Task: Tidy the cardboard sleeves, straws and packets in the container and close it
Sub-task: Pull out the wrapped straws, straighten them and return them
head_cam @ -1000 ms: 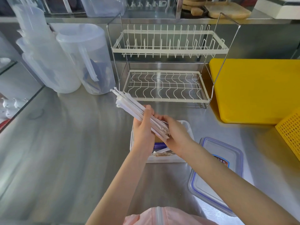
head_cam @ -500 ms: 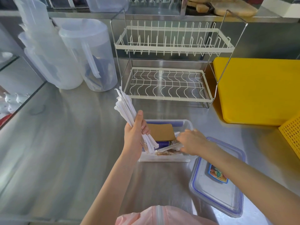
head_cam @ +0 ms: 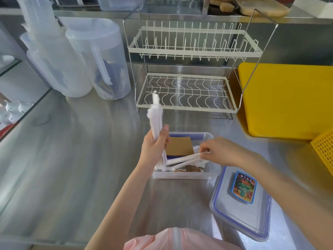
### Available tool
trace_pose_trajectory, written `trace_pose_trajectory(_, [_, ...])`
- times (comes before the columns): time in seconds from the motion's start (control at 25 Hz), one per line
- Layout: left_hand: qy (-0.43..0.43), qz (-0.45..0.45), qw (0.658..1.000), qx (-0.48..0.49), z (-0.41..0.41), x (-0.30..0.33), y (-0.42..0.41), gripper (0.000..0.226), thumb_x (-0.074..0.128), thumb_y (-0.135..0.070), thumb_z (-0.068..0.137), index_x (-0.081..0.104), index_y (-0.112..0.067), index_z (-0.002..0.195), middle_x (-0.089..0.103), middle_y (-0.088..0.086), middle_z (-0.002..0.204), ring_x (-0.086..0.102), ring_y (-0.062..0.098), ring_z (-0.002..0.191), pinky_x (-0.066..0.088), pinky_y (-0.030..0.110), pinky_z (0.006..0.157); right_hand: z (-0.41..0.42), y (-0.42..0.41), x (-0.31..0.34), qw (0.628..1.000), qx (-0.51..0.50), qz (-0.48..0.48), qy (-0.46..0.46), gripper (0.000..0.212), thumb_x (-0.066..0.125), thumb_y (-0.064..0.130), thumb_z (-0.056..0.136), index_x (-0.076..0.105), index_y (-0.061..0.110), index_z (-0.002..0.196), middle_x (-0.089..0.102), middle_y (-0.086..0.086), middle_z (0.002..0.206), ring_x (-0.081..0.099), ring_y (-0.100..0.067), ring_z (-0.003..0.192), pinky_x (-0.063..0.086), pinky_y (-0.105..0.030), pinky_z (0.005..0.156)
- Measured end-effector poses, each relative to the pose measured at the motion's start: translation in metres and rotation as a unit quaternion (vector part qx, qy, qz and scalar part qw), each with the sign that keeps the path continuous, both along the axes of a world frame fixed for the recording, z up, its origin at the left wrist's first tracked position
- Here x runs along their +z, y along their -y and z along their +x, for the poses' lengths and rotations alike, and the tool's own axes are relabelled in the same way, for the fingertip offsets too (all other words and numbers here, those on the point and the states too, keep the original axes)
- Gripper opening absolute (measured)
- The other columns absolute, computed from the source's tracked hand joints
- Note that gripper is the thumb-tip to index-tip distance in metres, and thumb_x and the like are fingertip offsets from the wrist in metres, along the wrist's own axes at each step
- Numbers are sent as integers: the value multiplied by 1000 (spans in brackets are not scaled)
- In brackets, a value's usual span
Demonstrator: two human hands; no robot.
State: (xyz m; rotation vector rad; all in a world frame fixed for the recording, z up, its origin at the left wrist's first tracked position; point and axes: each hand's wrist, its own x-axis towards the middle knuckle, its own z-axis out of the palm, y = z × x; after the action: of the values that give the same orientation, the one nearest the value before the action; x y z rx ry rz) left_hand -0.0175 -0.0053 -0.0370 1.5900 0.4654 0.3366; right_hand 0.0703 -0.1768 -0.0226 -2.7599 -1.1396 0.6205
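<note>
A clear plastic container (head_cam: 214, 170) sits open on the steel counter in front of me. Inside it lie brown cardboard sleeves (head_cam: 179, 146), brown packets (head_cam: 191, 169) and a few loose wrapped straws (head_cam: 182, 158). My left hand (head_cam: 155, 148) grips a bundle of white wrapped straws (head_cam: 156, 114), held nearly upright over the container's left end. My right hand (head_cam: 219, 150) reaches in from the right and pinches the ends of the loose straws. The container's clear lid (head_cam: 239, 212), blue-rimmed with a coloured label, lies flat to the right.
A white two-tier wire dish rack (head_cam: 187, 94) stands just behind the container. Translucent jugs (head_cam: 97, 58) stand at the back left. A yellow board (head_cam: 286, 100) and a yellow perforated basket (head_cam: 324, 150) are at the right. The counter's left edge drops off.
My left hand has tipped the straw bundle from slanting to nearly upright. My right hand let go of the bundle, went down into the container and took hold of the loose straws.
</note>
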Motion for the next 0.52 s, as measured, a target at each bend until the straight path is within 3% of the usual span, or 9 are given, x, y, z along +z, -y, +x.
trace_pose_trajectory(0.12, [-39,197,974,-103,4,4,5,24,47,-33,89,61,-14,92,65,1,74,55,18,67,38,13,56,1,-3,30,996,-16,82,-26,17,48,34,89,62,24,92,63,4,81,52,-8,62,36,-21,55])
trace_pose_trajectory(0.2, [-39,279,948,-150,4,6,9,28,46,-31,90,54,-6,101,58,7,70,49,24,62,33,22,54,0,-9,44,991,-28,128,-28,12,48,33,90,57,28,84,60,6,73,55,-9,58,35,-20,49])
trace_pose_trajectory(0.32, [-19,305,938,-166,4,10,8,20,47,-30,90,42,-11,86,48,3,64,41,17,54,30,24,51,-2,-15,48,982,-40,185,-14,14,48,32,90,60,25,88,66,0,72,62,-17,63,43,-25,55])
trace_pose_trajectory(0.44, [-25,295,939,-174,3,11,4,33,55,-32,86,27,-25,70,39,-6,59,35,10,51,33,15,50,-4,-17,46,962,-56,262,-55,9,50,34,89,58,32,87,62,14,61,61,4,54,41,-6,50])
trace_pose_trajectory(0.52, [-35,291,939,-177,2,10,6,43,66,-32,78,24,-27,67,37,-5,61,32,11,55,34,13,52,-5,-18,42,950,-63,298,-67,11,52,32,88,55,38,79,60,19,61,59,11,51,40,-2,50])
